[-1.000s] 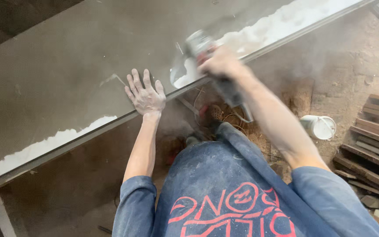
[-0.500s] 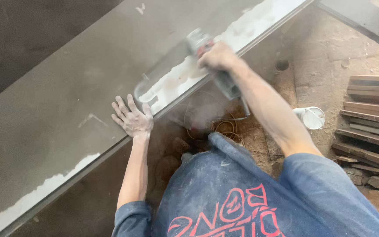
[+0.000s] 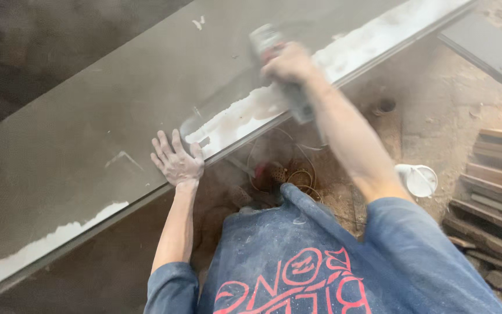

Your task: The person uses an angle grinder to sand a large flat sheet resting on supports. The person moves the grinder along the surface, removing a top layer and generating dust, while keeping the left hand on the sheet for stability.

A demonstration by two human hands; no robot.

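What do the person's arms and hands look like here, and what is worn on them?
Both arms are bare from above the elbow down. Short blue sleeves, faded and dusty, cover the upper arms, part of a blue shirt with red lettering. The left hand wears no glove, ring or watch and looks dusted with pale powder. The right hand is also ungloved, but motion-blurred.

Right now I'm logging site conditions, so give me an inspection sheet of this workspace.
Surface: long grey panel, white filler along its near edge, dust rising.
Job's things: blurred power sander.
Clutter: white bucket; stacked wood strips.
Grippers: left hand flat on panel; right hand grips sander.
Cables: coiled cord on ground under the panel.
Surroundings: dusty dirt floor; grey board lying far right.
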